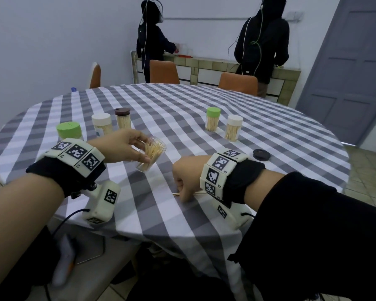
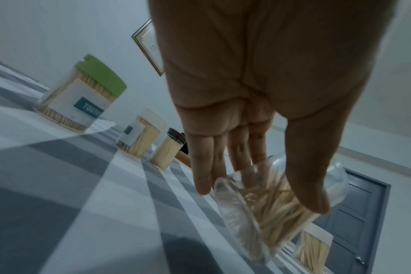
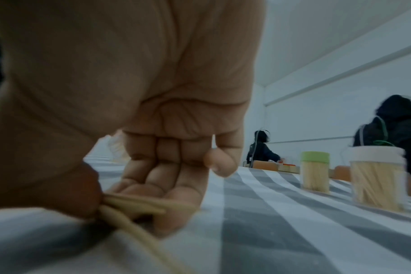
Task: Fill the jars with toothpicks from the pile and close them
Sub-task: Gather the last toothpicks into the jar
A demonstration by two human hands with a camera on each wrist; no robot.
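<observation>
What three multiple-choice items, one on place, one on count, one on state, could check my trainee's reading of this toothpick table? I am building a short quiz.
1. Where does the loose dark lid lie?
A. on the open jar
B. on the cloth beyond the right hand
C. on a chair

2. How many capped jars stand on the table?
A. three
B. five
C. seven

3. How is the open jar held?
A. tilted in the left hand
B. upright, untouched
C. upside down

Answers: 1 B, it sits apart past the right hand. 2 B, three at left, two at right. 3 A, the left hand grips it leaning.
</observation>
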